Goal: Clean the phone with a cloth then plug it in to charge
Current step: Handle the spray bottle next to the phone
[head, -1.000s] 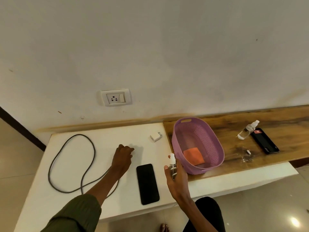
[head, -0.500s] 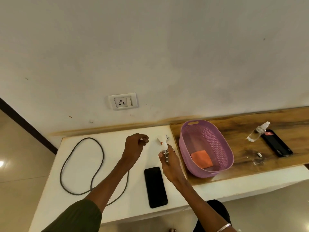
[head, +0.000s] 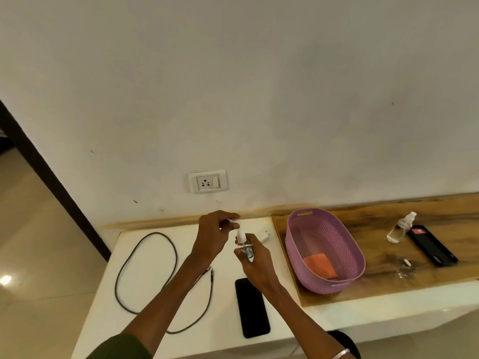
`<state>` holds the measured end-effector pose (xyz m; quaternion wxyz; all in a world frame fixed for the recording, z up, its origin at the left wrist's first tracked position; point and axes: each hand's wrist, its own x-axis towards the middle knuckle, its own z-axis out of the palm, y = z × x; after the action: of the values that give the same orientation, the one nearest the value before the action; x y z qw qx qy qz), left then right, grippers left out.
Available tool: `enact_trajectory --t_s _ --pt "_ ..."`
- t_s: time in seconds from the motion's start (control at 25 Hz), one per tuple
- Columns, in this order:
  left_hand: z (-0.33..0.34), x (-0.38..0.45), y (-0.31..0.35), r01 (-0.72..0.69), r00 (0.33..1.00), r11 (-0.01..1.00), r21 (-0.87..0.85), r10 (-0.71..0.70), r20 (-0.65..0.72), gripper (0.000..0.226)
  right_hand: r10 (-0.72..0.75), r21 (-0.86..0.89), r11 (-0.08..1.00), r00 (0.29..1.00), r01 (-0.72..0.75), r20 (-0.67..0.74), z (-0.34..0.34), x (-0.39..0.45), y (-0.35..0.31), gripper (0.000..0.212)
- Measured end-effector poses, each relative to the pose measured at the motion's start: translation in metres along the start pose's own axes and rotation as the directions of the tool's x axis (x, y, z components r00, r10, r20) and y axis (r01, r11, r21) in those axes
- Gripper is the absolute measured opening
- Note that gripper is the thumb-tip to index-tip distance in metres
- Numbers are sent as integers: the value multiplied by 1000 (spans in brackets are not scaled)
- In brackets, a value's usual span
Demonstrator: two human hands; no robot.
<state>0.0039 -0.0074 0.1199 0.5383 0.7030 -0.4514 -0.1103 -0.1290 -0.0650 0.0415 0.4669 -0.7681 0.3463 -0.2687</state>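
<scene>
The right hand (head: 255, 260) grips a small spray bottle (head: 243, 243) upright, above the white table (head: 145, 294) and just behind the phone (head: 252, 307). The left hand (head: 212, 235) is raised just left of the bottle, its fingers pinched together over the bottle's white top; what they pinch is too blurred to tell. The phone lies flat, screen dark, near the table's front edge. Left of the phone a dark cable (head: 145, 270) lies in a loose loop. Behind the phone a white plug adapter (head: 265, 235) sits near the wall, with the wall socket (head: 208, 181) above. Right of the phone a purple basket (head: 324, 248) holds an orange cloth (head: 319, 266). Beyond the basket lie another spray bottle (head: 400, 228) and a second dark phone (head: 431, 244).
</scene>
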Motion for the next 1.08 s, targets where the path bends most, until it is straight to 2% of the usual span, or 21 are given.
enact_trajectory --t_s 0.16,0.4,0.52,0.68,0.8,0.92,1.0,1.08 --pt "-13 0 19 -110 993 992 66 107 52 21 -48 -26 999 999 47 -20 -6 3 -27 37" --pt "-27 5 45 -66 998 998 -22 66 -1 20 -152 -38 988 985 149 -83 -14 5 -65 25" --pt "-31 4 53 11 1000 996 -93 -12 -16 19 -155 56 985 983 160 -96 -14 5 -77 24" --pt "-34 0 58 65 998 976 -209 -62 19 19 -125 188 974 991 130 -38 -18 1 -92 24" --pt "-40 -5 59 148 986 908 -391 -106 128 23 -115 360 930 990 81 76 -24 -3 -101 24" --pt "-49 -4 60 256 952 786 -563 -102 289 23 -90 557 831 981 -20 170 -27 -7 -112 31" --pt "-51 -2 63 258 947 786 -562 -90 308 27 -88 554 833 986 -6 143 -27 -7 -116 30" --pt "-48 -4 67 199 971 825 -529 -93 221 27 -98 462 885 992 52 76 -27 -6 -116 26"
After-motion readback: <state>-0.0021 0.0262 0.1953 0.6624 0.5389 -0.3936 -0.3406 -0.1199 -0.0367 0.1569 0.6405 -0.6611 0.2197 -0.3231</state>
